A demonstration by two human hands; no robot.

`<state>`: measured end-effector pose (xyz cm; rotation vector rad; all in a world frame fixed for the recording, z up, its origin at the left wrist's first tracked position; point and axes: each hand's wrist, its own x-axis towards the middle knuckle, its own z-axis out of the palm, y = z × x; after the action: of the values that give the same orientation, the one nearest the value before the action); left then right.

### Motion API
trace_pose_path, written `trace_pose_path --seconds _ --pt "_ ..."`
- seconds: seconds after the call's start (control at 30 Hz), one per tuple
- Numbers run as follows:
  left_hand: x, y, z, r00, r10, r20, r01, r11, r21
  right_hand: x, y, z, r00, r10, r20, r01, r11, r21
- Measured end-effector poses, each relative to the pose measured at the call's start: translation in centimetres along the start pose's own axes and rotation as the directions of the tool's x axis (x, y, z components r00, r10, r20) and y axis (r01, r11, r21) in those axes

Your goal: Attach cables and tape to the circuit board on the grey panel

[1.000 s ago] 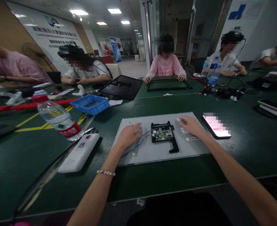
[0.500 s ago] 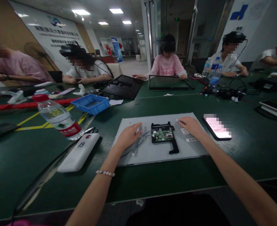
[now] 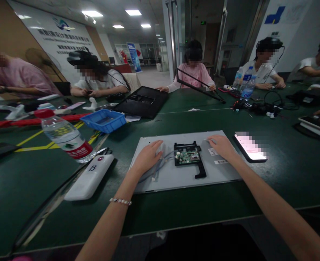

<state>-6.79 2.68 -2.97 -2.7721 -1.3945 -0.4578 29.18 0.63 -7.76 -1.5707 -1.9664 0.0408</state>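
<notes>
A flat grey display panel (image 3: pixel 165 183) lies on the green table in front of me. In its middle sits a black plastic bracket (image 3: pixel 200 171) that carries a green circuit board (image 3: pixel 187 156). Grey-blue cables (image 3: pixel 162 162) run from the board's left side towards my left hand (image 3: pixel 149 156), which rests palm down on the panel with its fingers stretched out. Over the right part of the panel, beside the white labels (image 3: pixel 221 161), is my right hand (image 3: pixel 222 145), fingers extended and apart, nothing visible in it.
Right of the panel lies a lit phone (image 3: pixel 249 146). To the left are a white power bank (image 3: pixel 91 177), a water bottle (image 3: pixel 67 136) and a blue tray (image 3: pixel 104 121). Opposite, a person in pink holds a black frame (image 3: pixel 200 79), near a black monitor cover (image 3: pixel 142 101).
A small dark thing seen at my right fingertips no longer shows, and those fingers have shifted slightly. My left hand has barely moved. Across the table, the person has tilted the black frame up.
</notes>
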Motion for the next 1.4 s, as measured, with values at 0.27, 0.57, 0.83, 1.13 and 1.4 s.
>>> trace_pose_path --seconds 0.27,0.57,0.83,1.13,1.4 --pt "0.1 0.1 0.0 1.000 0.007 -0.028 -0.006 1.000 0.027 -0.5 -0.5 0.1 0.999 -0.016 0.048 0.012 0.997 0.075" --pt "-0.1 -0.4 0.4 1.000 0.016 -0.010 -0.016 0.999 0.033 -0.6 -0.1 0.5 0.999 -0.008 0.033 0.005 0.995 0.104" --pt "-0.1 -0.2 0.3 1.000 0.014 0.013 -0.014 0.998 0.064 -0.7 0.0 0.5 1.000 0.007 0.023 -0.010 0.993 0.114" --pt "0.6 0.8 -0.1 0.993 -0.026 -0.118 0.032 0.998 0.047 -0.7 -0.8 -0.2 1.000 -0.012 0.006 0.011 0.996 0.091" --pt "3.1 6.0 -0.6 0.993 0.116 -0.012 -0.117 0.991 -0.071 -0.3 -0.5 0.0 0.995 -0.026 0.100 0.032 0.998 -0.053"
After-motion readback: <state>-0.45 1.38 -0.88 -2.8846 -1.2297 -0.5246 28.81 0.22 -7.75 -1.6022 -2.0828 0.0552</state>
